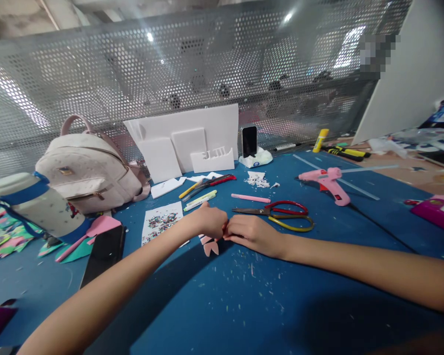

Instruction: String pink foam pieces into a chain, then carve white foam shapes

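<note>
My left hand is closed, knuckles up, with its fingertips meeting those of my right hand over the blue table. The fingers of the right hand are bent and pressed together. Whatever lies between the fingertips is hidden. A small pink cut piece with a notched end shows just below the left hand; whether it is held or lies on the table I cannot tell. Scissors with red and yellow handles lie beyond the right hand. A pink pen and a green-and-white marker lie beyond the hands.
At the right is a pink glue gun with its cord. White foam boards stand at the back near a propped phone. To the left are a backpack, a bottle, a dark phone and a sheet with glitter.
</note>
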Tool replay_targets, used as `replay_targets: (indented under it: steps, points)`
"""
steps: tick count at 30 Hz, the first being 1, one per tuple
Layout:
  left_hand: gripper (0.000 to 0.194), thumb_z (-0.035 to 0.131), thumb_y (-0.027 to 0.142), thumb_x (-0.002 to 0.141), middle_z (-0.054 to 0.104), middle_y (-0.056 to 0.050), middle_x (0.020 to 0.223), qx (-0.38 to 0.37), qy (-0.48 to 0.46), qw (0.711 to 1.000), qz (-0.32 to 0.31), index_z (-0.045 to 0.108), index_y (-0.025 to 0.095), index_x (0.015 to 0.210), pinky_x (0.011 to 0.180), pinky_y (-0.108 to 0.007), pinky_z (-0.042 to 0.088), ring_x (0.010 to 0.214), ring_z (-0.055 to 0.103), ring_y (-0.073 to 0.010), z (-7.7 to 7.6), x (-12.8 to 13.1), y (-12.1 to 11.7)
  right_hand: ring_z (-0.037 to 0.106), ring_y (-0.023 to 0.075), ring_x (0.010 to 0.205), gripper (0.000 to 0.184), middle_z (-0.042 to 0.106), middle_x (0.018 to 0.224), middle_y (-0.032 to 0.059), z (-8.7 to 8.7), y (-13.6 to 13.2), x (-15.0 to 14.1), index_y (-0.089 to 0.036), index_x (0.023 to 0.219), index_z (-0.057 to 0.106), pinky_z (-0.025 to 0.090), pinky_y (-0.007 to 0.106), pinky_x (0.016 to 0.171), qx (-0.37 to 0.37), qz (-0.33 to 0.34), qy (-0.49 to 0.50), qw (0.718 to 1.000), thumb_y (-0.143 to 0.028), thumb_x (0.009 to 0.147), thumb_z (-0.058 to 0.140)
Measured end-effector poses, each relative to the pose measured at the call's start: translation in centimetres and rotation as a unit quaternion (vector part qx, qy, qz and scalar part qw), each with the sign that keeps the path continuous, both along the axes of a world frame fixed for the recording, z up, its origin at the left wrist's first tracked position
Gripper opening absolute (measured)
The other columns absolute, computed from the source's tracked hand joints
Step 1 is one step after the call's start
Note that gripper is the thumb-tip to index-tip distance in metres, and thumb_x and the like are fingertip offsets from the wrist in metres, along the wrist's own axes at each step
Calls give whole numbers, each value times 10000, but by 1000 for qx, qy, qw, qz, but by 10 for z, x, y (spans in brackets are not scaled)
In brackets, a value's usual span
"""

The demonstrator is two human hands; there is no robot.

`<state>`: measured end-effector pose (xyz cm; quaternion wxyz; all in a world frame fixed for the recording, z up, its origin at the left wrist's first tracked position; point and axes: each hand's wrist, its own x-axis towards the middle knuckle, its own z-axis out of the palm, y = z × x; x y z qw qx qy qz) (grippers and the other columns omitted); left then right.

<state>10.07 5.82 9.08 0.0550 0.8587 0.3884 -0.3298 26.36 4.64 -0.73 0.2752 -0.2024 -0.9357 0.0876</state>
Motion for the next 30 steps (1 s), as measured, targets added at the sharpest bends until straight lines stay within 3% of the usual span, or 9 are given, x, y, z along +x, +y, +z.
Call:
replay_targets:
  steps: [14,22,30]
  points:
    - [308,626,324,972,644,-99,1222,-11,-9,1000,2,611,152,1227,881,-448,569,1038,663,-239,-2,1,4,637,240,818,169,684,894,134,-1,0,-6,-121,950,677,493,334,689,52,-6,-21,998,-192,1005,534]
    - [304,624,326,974,648,-96,1213,-3,-49,999,12,612,154,1225,873,-442,573,1025,667,-235,-3,-4,-1,660,217,867,77,701,932,97,0,-1,-3,-147,955,687,515,308,742,-1,-6,9,1000,-162,959,612]
    - [269,618,326,979,673,-82,1138,-13,-152,988,23,631,143,1176,836,-413,582,955,682,-211,-20,-25,4,647,203,877,98,701,895,68,16,-3,3,-169,931,704,496,312,779,-69,-18,69,995,-170,962,610]
